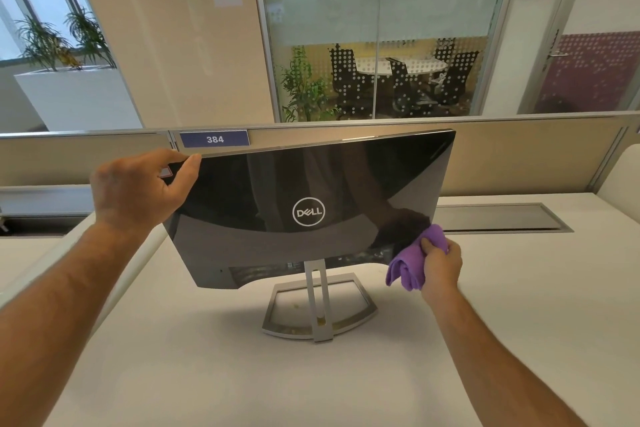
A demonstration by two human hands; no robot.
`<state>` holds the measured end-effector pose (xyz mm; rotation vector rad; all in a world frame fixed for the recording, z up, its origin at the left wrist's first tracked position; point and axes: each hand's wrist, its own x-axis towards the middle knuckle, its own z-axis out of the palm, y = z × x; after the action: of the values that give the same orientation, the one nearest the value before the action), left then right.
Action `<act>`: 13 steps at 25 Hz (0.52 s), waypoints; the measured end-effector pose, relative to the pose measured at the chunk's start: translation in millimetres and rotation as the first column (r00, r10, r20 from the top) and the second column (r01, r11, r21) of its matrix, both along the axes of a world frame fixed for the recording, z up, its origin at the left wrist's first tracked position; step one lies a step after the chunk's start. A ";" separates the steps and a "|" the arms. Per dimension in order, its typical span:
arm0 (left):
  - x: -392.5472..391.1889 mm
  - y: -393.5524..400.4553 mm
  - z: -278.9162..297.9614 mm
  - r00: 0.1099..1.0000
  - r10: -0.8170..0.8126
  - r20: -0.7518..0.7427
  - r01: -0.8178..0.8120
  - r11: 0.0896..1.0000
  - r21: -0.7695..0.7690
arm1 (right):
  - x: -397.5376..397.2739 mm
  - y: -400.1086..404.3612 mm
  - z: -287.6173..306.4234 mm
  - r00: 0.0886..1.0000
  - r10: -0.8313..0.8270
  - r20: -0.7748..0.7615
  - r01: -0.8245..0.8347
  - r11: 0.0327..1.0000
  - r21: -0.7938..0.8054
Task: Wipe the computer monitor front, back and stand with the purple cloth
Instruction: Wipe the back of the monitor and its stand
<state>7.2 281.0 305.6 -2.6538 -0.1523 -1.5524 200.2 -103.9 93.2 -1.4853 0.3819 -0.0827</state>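
while the left hand (138, 191) gripped the monitor (311, 204) corner and the right hand (441, 262) clutched the purple cloth (414, 258), hard wiping risked tipping the stand (320, 308).

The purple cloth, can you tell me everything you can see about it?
The purple cloth looks soft, like microfibre, and is bunched into loose folds. The right hand grips it, fingers curled round it, and presses its top end against the lower right corner of the Dell monitor's glossy black back, which reflects it. The rest hangs free above the white desk.
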 end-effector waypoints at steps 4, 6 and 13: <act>1.6 -1.7 1.2 1.000 0.009 0.006 -0.009 1.000 -0.006 | 4.3 -8.2 5.6 0.995 0.090 0.032 -0.085 0.986 -0.145; 1.0 -1.3 1.5 1.000 0.011 0.010 -0.011 1.000 -0.006 | 8.0 -21.2 -1.5 0.972 0.185 -0.148 -0.206 0.968 -0.140; 1.7 1.0 -0.5 1.000 0.007 0.016 -0.006 1.000 -0.019 | -48.1 -8.0 -22.9 0.971 0.224 -0.079 -0.237 0.889 -0.391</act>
<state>8.9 282.0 305.1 -2.6529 -0.1773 -1.5793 152.0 -111.8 70.2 -1.9293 0.2170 0.0578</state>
